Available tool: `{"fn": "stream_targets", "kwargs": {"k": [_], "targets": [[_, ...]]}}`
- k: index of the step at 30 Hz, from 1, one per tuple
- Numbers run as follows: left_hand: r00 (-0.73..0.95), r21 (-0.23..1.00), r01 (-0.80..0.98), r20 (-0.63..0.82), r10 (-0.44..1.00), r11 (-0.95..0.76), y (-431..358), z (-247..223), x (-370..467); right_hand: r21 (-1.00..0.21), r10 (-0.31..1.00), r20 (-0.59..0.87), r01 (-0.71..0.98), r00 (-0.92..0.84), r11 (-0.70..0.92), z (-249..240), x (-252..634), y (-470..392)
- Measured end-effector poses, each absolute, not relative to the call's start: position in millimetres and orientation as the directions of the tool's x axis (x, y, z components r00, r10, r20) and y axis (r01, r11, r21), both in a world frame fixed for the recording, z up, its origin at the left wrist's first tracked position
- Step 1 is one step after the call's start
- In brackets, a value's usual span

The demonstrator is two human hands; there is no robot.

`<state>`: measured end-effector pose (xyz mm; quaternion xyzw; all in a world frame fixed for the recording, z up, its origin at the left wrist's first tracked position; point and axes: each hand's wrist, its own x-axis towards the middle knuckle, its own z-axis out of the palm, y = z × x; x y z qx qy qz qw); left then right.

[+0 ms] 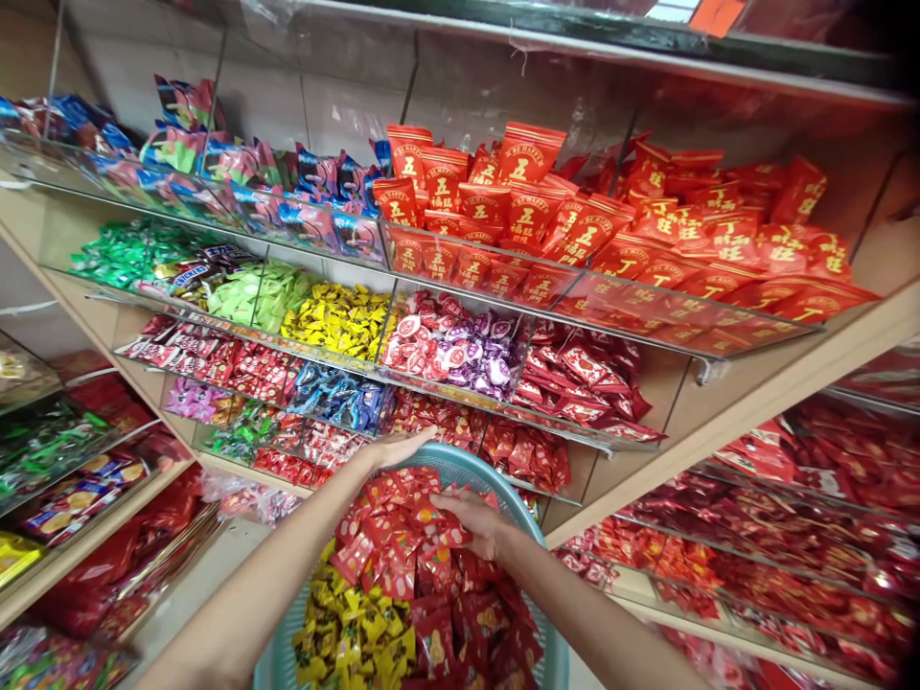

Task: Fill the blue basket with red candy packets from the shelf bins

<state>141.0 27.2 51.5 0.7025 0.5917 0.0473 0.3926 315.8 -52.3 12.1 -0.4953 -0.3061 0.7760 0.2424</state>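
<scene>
A teal plastic basket [521,491] stands below the shelves, filled with wrapped candies. Red packets [402,522] fill its far part, darker red packets [478,623] lie at the near right, and yellow packets [352,628] at the near left. My left hand [402,447] is at the basket's far left rim, its visible fingers stretched out; whether it presses on the rim I cannot tell. Inside the basket, my right hand [471,519] lies over the red packets with fingers extended and touching them. Packets hide the underside of that hand.
Tilted shelves with clear front panels [460,388] rise ahead. Big red packets [528,206] fill the top tier, beside blue-pink ones [244,158]. Yellow candies [337,316] and purple-white ones [481,350] sit lower. More stocked shelving flanks both sides; a wooden panel [725,426] slants at right.
</scene>
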Motion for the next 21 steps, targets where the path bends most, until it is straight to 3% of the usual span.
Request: {"fn": "stream_targets", "kwargs": {"k": [3,8,21], "targets": [[0.297,0.603,0.797,-0.398,0.868,0.004,27,51,141,-0.738,0.705,-0.615,-0.056,-0.354,-0.672,10,311,-53],[0.313,0.621,0.784,-0.398,0.862,0.002,31,46,140,-0.831,0.713,-0.538,0.139,-0.45,-0.539,13,315,-57],[0.325,0.641,0.767,-0.366,0.872,-0.016,31,42,139,-0.801,0.678,-0.567,0.121,-0.468,-0.586,20,326,-59]]}}
